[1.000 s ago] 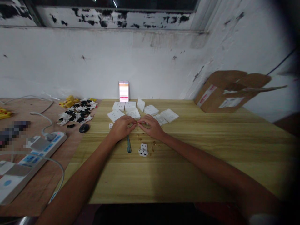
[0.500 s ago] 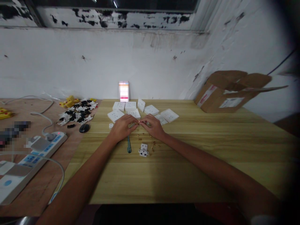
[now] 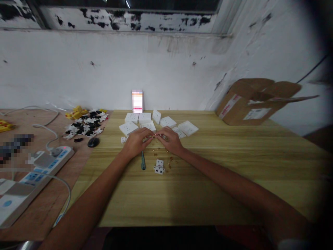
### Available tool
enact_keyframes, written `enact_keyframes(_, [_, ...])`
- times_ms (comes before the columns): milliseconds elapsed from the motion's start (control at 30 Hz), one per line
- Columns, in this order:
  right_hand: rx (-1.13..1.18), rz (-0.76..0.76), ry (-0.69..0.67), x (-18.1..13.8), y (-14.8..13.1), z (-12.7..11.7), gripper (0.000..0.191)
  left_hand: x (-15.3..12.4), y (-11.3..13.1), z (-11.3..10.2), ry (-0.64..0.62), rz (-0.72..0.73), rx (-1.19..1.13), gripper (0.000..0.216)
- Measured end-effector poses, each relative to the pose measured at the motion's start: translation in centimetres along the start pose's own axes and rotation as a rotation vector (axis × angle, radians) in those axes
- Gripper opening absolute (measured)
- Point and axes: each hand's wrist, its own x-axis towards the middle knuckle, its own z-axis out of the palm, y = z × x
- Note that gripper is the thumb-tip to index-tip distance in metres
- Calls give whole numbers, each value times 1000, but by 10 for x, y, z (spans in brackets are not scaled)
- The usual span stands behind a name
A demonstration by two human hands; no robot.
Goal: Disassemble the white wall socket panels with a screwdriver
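Fingertips pinched, my left hand [image 3: 139, 141] and my right hand [image 3: 171, 141] meet above the middle of the wooden table. Between them is a small brass-coloured metal part [image 3: 154, 135], partly covered by the fingers. A teal-handled tool [image 3: 143, 163], like a screwdriver, lies below my left hand, its far end hidden. Nearer the front sits a white socket insert [image 3: 159, 167] with black slots. Loose brass pieces [image 3: 170, 161] are scattered beside it and under my hands. Several white socket face plates [image 3: 128, 128] lie just beyond my hands.
A lit phone [image 3: 137, 101] leans on the wall. At the back right stands an open cardboard box [image 3: 247, 104]. To the left are a black mouse [image 3: 93, 142], a pile of black and white plastic parts [image 3: 87, 125], yellow pieces [image 3: 78, 113] and a power strip [image 3: 39, 177] with cables.
Both hands stay in nearly the same place, still pinching at the small brass part. Only slight finger movement shows.
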Motion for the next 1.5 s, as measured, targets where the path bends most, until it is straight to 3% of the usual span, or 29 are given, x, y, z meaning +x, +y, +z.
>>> enact_keyframes(1500, [-21,-31,-72,0,1,1,8,1,-4,1,-5,-25,-47,19])
